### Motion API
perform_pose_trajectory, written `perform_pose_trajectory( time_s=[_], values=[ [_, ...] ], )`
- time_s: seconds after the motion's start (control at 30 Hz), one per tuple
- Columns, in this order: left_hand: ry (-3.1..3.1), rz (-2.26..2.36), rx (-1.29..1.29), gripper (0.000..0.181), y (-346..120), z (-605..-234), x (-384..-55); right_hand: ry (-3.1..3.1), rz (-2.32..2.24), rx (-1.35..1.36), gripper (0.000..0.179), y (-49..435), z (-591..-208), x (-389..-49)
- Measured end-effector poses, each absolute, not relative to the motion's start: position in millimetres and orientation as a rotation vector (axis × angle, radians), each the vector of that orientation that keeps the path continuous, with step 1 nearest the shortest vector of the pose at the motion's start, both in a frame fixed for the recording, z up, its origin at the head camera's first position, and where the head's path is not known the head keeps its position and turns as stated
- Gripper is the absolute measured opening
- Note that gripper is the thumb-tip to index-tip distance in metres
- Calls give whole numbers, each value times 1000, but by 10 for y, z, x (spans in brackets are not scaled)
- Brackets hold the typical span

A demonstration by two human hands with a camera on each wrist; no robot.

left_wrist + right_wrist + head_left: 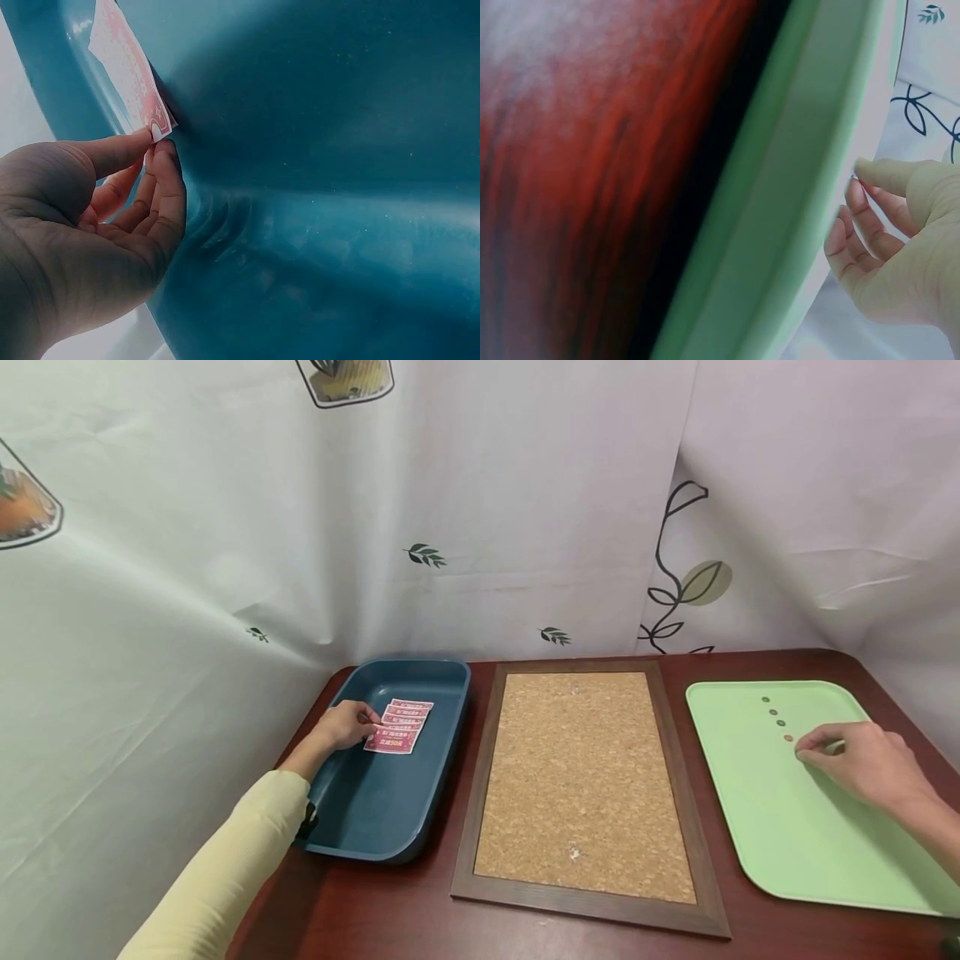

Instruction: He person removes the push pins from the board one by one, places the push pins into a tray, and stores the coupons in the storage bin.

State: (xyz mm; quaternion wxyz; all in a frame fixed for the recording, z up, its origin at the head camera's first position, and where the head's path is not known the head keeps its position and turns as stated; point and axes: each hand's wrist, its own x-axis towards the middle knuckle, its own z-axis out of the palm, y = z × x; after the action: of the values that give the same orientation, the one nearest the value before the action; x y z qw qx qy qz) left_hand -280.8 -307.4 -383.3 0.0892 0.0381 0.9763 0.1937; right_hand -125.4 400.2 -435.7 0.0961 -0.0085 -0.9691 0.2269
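My left hand reaches into the blue bin and pinches the left edge of the nearest pink paper coupon between thumb and fingertips. In the left wrist view that coupon stands tilted up at the fingertips. More coupons lie overlapped in a column behind it. Over the green tray my right hand has thumb and forefinger together on what looks like a thumbtack, mostly hidden by the fingertips. Several small round tacks form a slanting row on the tray just beyond the fingers.
A wood-framed cork board lies flat between the blue bin and the green tray. All stand on a dark red wooden table. A white printed cloth hangs behind and at the sides.
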Motion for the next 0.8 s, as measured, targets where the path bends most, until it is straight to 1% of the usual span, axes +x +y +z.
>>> perform_pose_trajectory(
  time_s=[0.13,0.37,0.57,0.8],
  values=[
    [2908,578,105,16,-3056,-3831,-2799,-2868,673,-27,7,4004,-4358,-1262],
    [2972,537,179,13,-3024,-3806,-2782,-2863,674,-35,6,4009,-4362,-1274],
    [3010,584,175,19,-2998,-3762,-2768,-2869,664,-33,9,3995,-4331,-1261],
    [3054,625,242,24,-2944,-3675,-2719,-2884,658,-31,11,3993,-4331,-1277]
  ],
)
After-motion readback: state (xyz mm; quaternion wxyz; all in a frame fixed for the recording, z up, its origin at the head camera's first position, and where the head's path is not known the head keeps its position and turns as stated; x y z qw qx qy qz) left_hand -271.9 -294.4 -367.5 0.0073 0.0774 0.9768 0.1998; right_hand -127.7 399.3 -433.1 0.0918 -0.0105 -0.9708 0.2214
